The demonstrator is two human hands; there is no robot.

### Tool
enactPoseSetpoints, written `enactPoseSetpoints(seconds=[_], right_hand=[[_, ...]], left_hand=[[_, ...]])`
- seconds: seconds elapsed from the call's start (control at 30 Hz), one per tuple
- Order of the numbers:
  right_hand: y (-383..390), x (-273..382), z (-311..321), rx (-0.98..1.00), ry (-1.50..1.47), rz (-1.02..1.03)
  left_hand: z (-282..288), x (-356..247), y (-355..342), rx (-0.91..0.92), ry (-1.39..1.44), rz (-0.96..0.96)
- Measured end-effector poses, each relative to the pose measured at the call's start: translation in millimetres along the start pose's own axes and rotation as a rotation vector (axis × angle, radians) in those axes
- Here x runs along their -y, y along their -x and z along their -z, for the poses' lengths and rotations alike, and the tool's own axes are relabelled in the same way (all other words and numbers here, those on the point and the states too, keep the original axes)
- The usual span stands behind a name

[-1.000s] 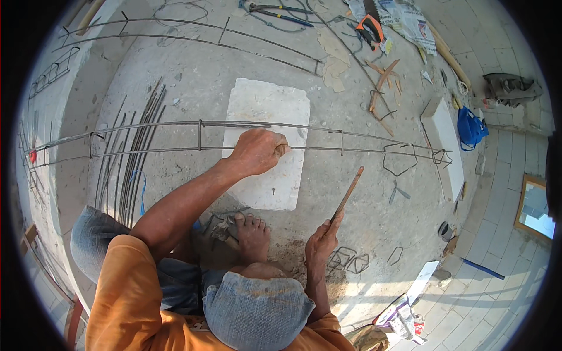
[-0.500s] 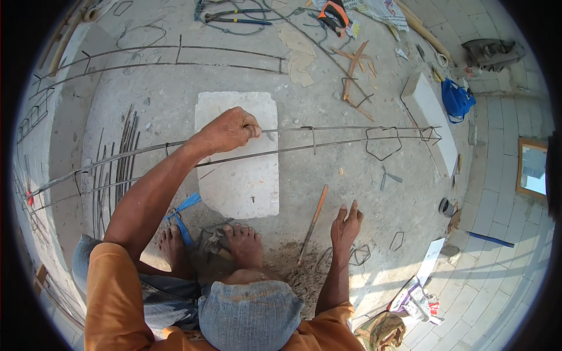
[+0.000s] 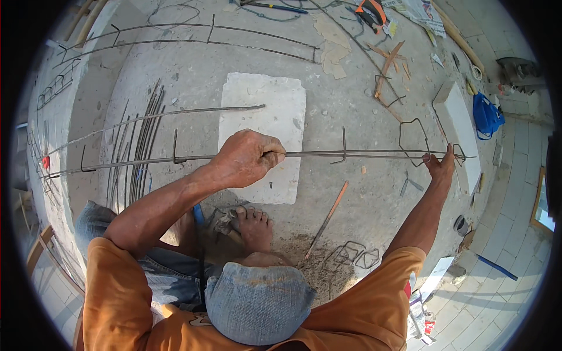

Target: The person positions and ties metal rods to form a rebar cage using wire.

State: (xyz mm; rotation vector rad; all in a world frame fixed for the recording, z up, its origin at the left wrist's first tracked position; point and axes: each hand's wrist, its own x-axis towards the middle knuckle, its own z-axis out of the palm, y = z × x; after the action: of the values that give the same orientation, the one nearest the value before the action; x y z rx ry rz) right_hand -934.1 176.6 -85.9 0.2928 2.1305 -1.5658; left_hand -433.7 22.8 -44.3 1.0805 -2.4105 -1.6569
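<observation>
My left hand (image 3: 249, 158) is closed round the long steel bars (image 3: 316, 153) of a rebar frame, over a pale rough slab (image 3: 263, 93). Toward the frame's right end, my right hand (image 3: 439, 164) grips the bars, with one finger raised. Square wire ties (image 3: 410, 140) hang on that end beside it, and upright ties (image 3: 344, 140) stand along the bars. A separate-looking bar (image 3: 193, 111) runs above the frame on the left. A rusty rod tool (image 3: 328, 216) lies on the concrete floor between my arms.
Loose rods (image 3: 140, 134) lie at left beside a concrete ledge (image 3: 88, 123). Another rebar frame (image 3: 263, 48), a handsaw (image 3: 369, 17) and wood offcuts (image 3: 386, 70) are beyond. At right are a white block (image 3: 456, 117), a blue bag (image 3: 487, 117) and bent ties (image 3: 351, 254).
My right hand let go of the rod tool, now on the floor, and moved up-right onto the frame's end. The frame has turned, bringing its lower bars level and lifting the ties at right.
</observation>
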Motion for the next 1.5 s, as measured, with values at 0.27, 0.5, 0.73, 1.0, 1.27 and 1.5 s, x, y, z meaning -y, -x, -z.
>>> enactPoseSetpoints(seconds=[0.27,0.5,0.73,1.0,1.27,1.5], right_hand=[[-105.8,-53.2,46.6,0.1,-0.5,-0.237],[-97.9,-81.9,70.8,0.403,-0.607,-0.21],[-53.9,-70.2,84.5,0.149,-0.552,-0.074],[-10.4,-59.1,106.4,0.094,-0.701,0.067],[12.0,-40.6,158.0,0.186,-0.716,0.181],[67.0,-18.3,146.4,0.026,-0.664,0.305]], left_hand=[[-34.1,15.8,21.8,0.062,0.143,0.03],[-57.9,43.6,31.3,0.061,0.208,0.151],[-82.1,65.5,27.1,-0.017,-0.043,0.065],[-94.6,89.6,30.2,-0.115,-0.016,0.017],[-96.4,91.3,24.3,-0.098,-0.041,0.028],[-95.2,99.1,27.9,-0.112,-0.121,0.036]])
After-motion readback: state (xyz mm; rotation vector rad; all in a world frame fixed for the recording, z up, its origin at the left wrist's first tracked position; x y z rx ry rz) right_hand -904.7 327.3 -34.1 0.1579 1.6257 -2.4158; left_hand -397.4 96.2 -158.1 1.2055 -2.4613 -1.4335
